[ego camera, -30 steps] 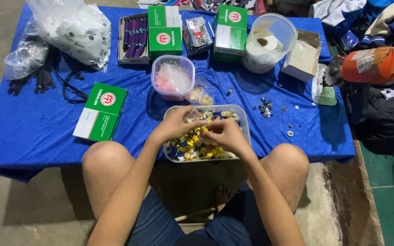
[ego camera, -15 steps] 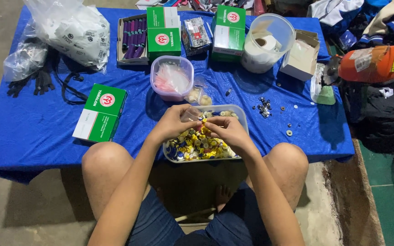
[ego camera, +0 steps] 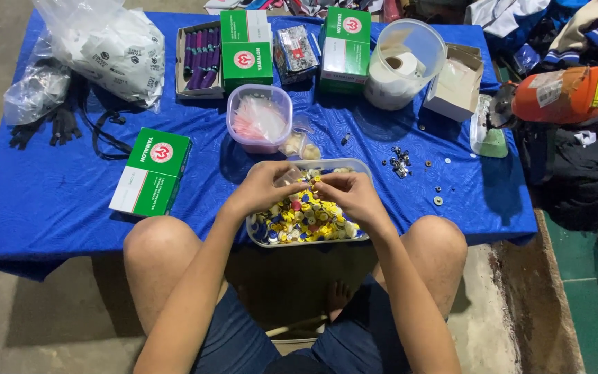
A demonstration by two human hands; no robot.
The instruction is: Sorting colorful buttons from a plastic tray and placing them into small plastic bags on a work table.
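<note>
- A seated person's bare knees frame the near edge of a low table draped in a blue cloth (ego camera: 57,201).
- Both hands meet over a clear rectangular tray (ego camera: 365,166) at the near centre of the table, filled with small yellow, blue, red and white caps (ego camera: 299,218).
- The left hand (ego camera: 261,188) curls its fingers around a small clear plastic bag (ego camera: 287,176) and pinches it; the right hand (ego camera: 351,194) is closed at the fingertips on the bag's mouth, though whether it also grips a cap cannot be told.
- Left of the tray lies a green and white box (ego camera: 151,172); to the right, small dark metal parts (ego camera: 399,161) are scattered on the cloth.
- Just beyond the tray stands a round clear tub of pink bags (ego camera: 259,118), with filled little bags beside it.
- At the far edge stand two more green boxes, an open box of purple pieces (ego camera: 199,50) and a clear bucket (ego camera: 404,62) holding a tape roll.
- Far left rests a large plastic sack (ego camera: 105,43); an orange bundle (ego camera: 565,93) lies off the table's right end.
</note>
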